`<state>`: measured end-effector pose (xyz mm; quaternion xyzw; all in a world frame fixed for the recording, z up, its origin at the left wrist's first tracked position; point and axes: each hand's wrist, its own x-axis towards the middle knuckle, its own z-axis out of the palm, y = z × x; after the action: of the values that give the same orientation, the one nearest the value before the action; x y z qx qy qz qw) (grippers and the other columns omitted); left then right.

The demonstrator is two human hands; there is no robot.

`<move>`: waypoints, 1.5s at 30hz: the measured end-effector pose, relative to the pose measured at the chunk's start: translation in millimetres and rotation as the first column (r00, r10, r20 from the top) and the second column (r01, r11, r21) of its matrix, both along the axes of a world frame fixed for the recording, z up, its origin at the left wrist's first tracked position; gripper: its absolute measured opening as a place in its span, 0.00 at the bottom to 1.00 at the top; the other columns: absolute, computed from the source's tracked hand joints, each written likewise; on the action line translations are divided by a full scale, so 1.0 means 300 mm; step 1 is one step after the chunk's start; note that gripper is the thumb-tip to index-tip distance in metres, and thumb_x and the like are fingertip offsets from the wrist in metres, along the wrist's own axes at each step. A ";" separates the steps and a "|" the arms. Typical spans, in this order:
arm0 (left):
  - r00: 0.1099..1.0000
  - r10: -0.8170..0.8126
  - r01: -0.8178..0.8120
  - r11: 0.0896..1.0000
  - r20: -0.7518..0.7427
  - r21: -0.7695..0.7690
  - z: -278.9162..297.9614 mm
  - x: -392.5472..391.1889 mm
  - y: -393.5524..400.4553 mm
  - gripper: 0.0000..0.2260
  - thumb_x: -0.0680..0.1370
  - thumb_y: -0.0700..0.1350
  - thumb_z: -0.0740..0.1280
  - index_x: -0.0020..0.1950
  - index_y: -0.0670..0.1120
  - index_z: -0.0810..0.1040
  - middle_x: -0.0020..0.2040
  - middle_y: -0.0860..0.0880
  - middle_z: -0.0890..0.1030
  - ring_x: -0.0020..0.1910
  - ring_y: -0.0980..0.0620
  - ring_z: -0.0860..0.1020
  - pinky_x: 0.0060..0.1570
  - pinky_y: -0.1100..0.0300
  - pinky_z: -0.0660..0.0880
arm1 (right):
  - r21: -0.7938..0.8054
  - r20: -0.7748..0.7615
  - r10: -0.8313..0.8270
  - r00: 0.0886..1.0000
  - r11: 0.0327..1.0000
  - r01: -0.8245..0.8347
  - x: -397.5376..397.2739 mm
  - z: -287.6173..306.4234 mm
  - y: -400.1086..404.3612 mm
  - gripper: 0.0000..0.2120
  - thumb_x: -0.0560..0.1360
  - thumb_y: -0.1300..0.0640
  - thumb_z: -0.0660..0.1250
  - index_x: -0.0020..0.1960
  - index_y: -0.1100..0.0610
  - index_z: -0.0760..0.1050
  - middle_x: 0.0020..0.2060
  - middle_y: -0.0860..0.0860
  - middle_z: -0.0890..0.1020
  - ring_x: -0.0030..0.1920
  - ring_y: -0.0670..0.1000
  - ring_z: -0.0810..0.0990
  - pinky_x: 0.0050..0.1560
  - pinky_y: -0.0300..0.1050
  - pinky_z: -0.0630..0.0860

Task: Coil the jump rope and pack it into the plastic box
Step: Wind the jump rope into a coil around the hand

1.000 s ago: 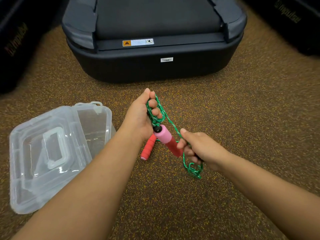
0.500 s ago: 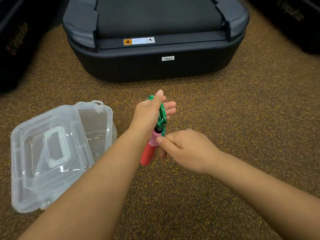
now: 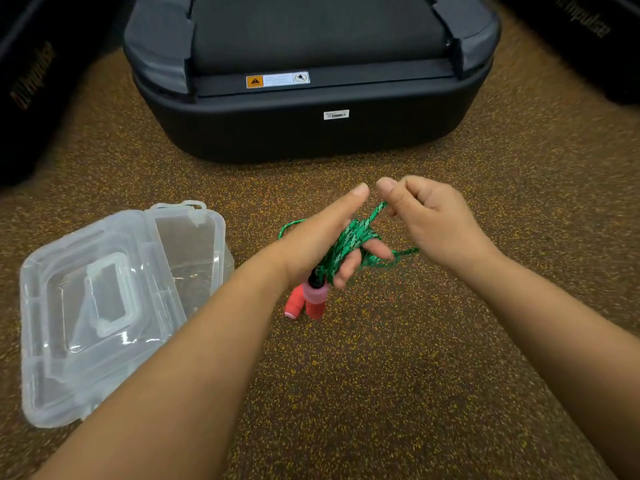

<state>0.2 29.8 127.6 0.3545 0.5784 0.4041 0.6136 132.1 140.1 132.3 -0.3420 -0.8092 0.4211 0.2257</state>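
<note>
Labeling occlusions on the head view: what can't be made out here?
- Rope handles: upper parts hidden behind the left hand.
- Right hand grip on the green rope: fingertips curled out of sight.
- Clear box: front interior covered by its open lid.
- Warning label: text too small.

Gym or fitness room. Floor is dark rubber flecked with yellow and orange (typical gym flooring). Rear end of a treadmill sits ahead, black deck, grey side rails, orange warning sticker. 2 more black machines flank it, left and right, each with blurred gold lettering.
</note>
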 end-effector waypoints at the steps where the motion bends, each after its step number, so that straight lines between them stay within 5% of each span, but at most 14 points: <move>1: 1.000 -0.001 0.001 1.000 0.021 0.031 -0.003 0.002 0.000 0.28 0.75 0.65 0.55 0.47 0.42 0.81 0.21 0.50 0.69 0.20 0.52 0.67 0.27 0.63 0.67 | -0.016 -0.017 -0.008 1.000 1.000 0.008 -0.002 -0.010 0.004 0.20 0.77 0.42 0.61 0.33 0.54 0.72 0.21 0.40 0.72 0.25 0.40 0.67 0.28 0.37 0.63; 5: 0.973 0.121 -0.144 0.984 0.199 0.102 -0.013 0.003 0.009 0.14 0.79 0.50 0.60 0.42 0.44 0.79 0.20 0.53 0.66 0.19 0.56 0.65 0.26 0.63 0.63 | -0.124 -0.062 -0.061 0.996 0.991 0.053 -0.003 -0.090 0.003 0.20 0.77 0.43 0.61 0.30 0.52 0.69 0.21 0.43 0.70 0.25 0.41 0.65 0.29 0.42 0.62; 11: 0.745 0.430 -0.523 0.851 0.509 0.047 -0.012 -0.020 0.029 0.13 0.81 0.52 0.58 0.41 0.47 0.75 0.22 0.55 0.70 0.20 0.58 0.68 0.26 0.65 0.66 | -0.224 -0.029 -0.011 1.000 0.975 0.004 0.016 -0.220 -0.074 0.18 0.80 0.45 0.56 0.34 0.49 0.74 0.21 0.45 0.69 0.23 0.47 0.68 0.29 0.43 0.66; 15: 0.625 0.569 -0.684 0.729 0.535 0.025 -0.014 -0.042 0.032 0.13 0.80 0.52 0.61 0.50 0.45 0.80 0.33 0.53 0.83 0.24 0.60 0.73 0.27 0.69 0.71 | -0.186 0.031 0.130 0.991 0.975 -0.122 0.034 -0.238 -0.151 0.16 0.81 0.52 0.56 0.37 0.50 0.74 0.21 0.41 0.74 0.24 0.41 0.71 0.30 0.41 0.67; 20: 0.763 0.569 -0.614 0.787 0.306 0.067 -0.032 -0.036 0.021 0.18 0.82 0.53 0.54 0.63 0.43 0.74 0.51 0.47 0.85 0.33 0.55 0.80 0.44 0.60 0.77 | -0.080 0.043 0.264 0.964 0.962 -0.260 0.035 -0.197 -0.193 0.14 0.81 0.50 0.57 0.39 0.49 0.75 0.26 0.37 0.75 0.27 0.41 0.72 0.32 0.41 0.65; 24: 0.875 0.484 -0.484 0.868 0.023 0.114 -0.028 -0.011 0.020 0.22 0.83 0.55 0.48 0.66 0.42 0.72 0.49 0.46 0.85 0.37 0.52 0.81 0.46 0.58 0.78 | -0.088 -0.045 0.285 0.958 0.954 -0.288 0.017 -0.136 -0.196 0.15 0.80 0.52 0.58 0.37 0.50 0.75 0.26 0.35 0.76 0.28 0.41 0.73 0.32 0.39 0.68; 27: 0.899 0.362 -0.344 0.932 -0.247 0.112 -0.051 -0.013 0.013 0.27 0.79 0.64 0.47 0.62 0.52 0.77 0.48 0.50 0.86 0.49 0.52 0.83 0.61 0.50 0.73 | -0.119 -0.140 0.264 0.954 0.952 -0.281 0.009 -0.097 -0.180 0.16 0.78 0.52 0.58 0.33 0.51 0.75 0.23 0.41 0.75 0.26 0.41 0.73 0.35 0.42 0.71; 29: 0.895 0.308 -0.297 0.951 -0.323 0.083 -0.053 -0.013 0.000 0.28 0.76 0.68 0.47 0.49 0.55 0.83 0.45 0.49 0.85 0.49 0.51 0.82 0.63 0.47 0.71 | -0.153 -0.190 0.226 0.955 0.955 -0.256 0.007 -0.065 -0.160 0.16 0.78 0.53 0.57 0.32 0.52 0.74 0.23 0.48 0.76 0.25 0.40 0.73 0.36 0.39 0.73; 31: 0.934 0.215 -0.203 0.977 -0.285 0.071 -0.044 -0.010 -0.010 0.32 0.77 0.68 0.45 0.37 0.51 0.81 0.39 0.45 0.83 0.40 0.48 0.81 0.59 0.45 0.74 | -0.192 -0.223 0.185 0.957 0.954 -0.229 0.008 -0.039 -0.130 0.17 0.79 0.54 0.58 0.32 0.53 0.73 0.22 0.47 0.75 0.24 0.40 0.72 0.32 0.34 0.70; 35: 0.988 0.032 -0.027 0.999 -0.148 0.031 -0.010 -0.023 -0.004 0.42 0.72 0.73 0.45 0.48 0.37 0.80 0.27 0.46 0.74 0.27 0.48 0.74 0.39 0.53 0.74 | -0.177 -0.202 0.105 0.974 0.974 -0.142 0.017 -0.023 -0.063 0.17 0.77 0.48 0.59 0.31 0.52 0.71 0.21 0.45 0.74 0.24 0.45 0.71 0.29 0.39 0.69; 41: 0.997 -0.015 0.023 0.995 -0.082 0.098 0.021 -0.022 -0.009 0.17 0.75 0.56 0.66 0.40 0.43 0.81 0.20 0.53 0.64 0.20 0.54 0.64 0.27 0.62 0.65 | -0.238 -0.188 0.069 0.980 0.965 -0.113 0.026 -0.048 -0.001 0.21 0.77 0.46 0.59 0.30 0.56 0.68 0.22 0.45 0.68 0.29 0.51 0.71 0.35 0.45 0.70; 45: 0.983 0.122 -0.140 0.981 0.134 0.133 0.015 -0.021 -0.007 0.13 0.75 0.54 0.62 0.37 0.45 0.73 0.18 0.55 0.63 0.18 0.56 0.63 0.25 0.63 0.61 | -0.379 -0.132 0.095 0.987 0.915 -0.139 0.039 -0.063 0.008 0.23 0.79 0.43 0.56 0.30 0.55 0.67 0.23 0.48 0.69 0.29 0.49 0.74 0.37 0.38 0.73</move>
<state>-6.2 27.6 132.1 0.3323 0.5307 0.5051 0.5940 144.0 142.5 113.3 -0.3068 -0.7153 0.6037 0.1726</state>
